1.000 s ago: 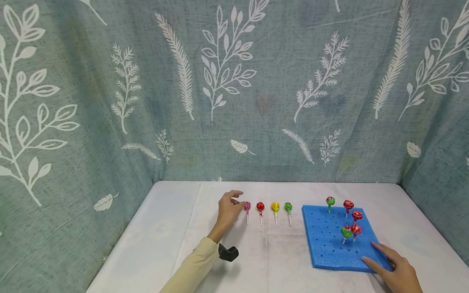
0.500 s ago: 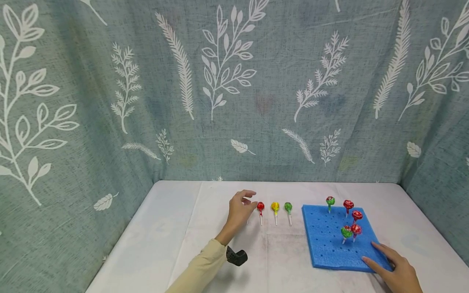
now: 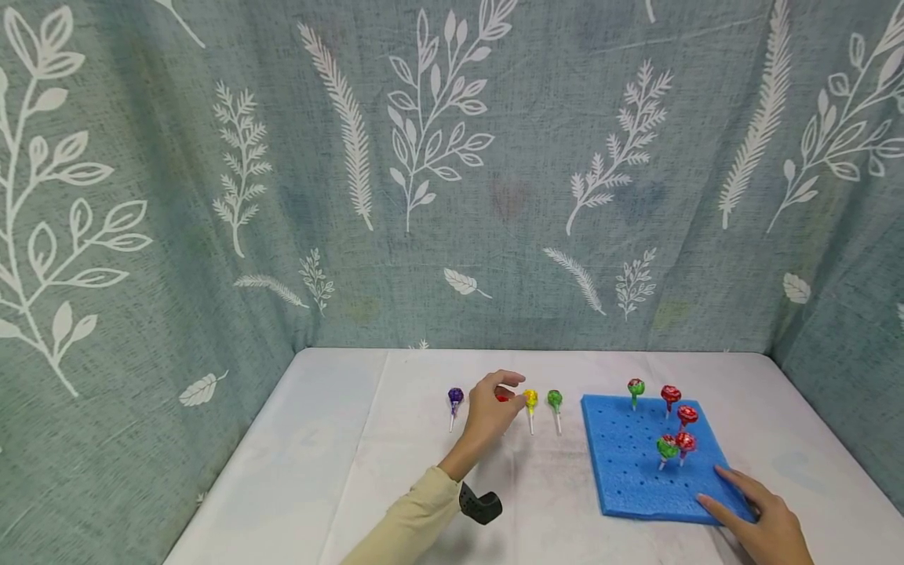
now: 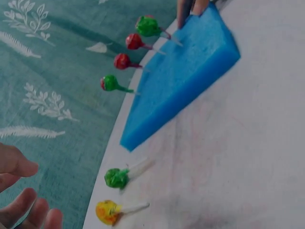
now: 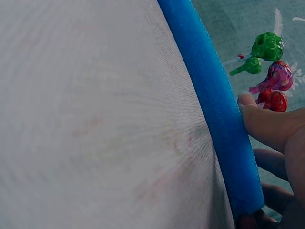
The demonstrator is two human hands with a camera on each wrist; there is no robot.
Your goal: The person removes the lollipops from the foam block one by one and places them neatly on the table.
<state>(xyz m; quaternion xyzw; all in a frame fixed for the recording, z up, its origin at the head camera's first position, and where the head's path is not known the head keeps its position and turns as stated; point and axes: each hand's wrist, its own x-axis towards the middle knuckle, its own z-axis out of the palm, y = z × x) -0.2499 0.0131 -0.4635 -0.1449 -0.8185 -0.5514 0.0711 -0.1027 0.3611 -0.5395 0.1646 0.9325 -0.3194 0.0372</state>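
Observation:
My left hand (image 3: 492, 412) hovers over a row of lollipops on the white cloth, thumb and fingers apart and holding nothing. Its thumb tip is close to the yellow lollipop (image 3: 531, 399). Part of a red lollipop (image 3: 501, 398) shows between the fingers. To the right lies a green lollipop (image 3: 555, 400); a purple lollipop (image 3: 455, 396) lies left of the hand. My right hand (image 3: 766, 522) grips the near right corner of a blue foam board (image 3: 621, 471). In the right wrist view its thumb (image 5: 267, 124) presses the top face while other fingers reach the edge.
Several lollipops stand upright in the board's holes, among them a green-and-red lollipop (image 3: 636, 387) and a red lollipop (image 3: 671, 395). Rows of small holes mark the foam. A grey-green leaf-patterned curtain (image 3: 494, 196) hangs behind and beside the table (image 3: 297, 471).
My left hand has moved rightward along the row, from beside the pink lollipop to the red and yellow ones. The purple lollipop has come into sight; the pink one is now hidden. My right hand stays put.

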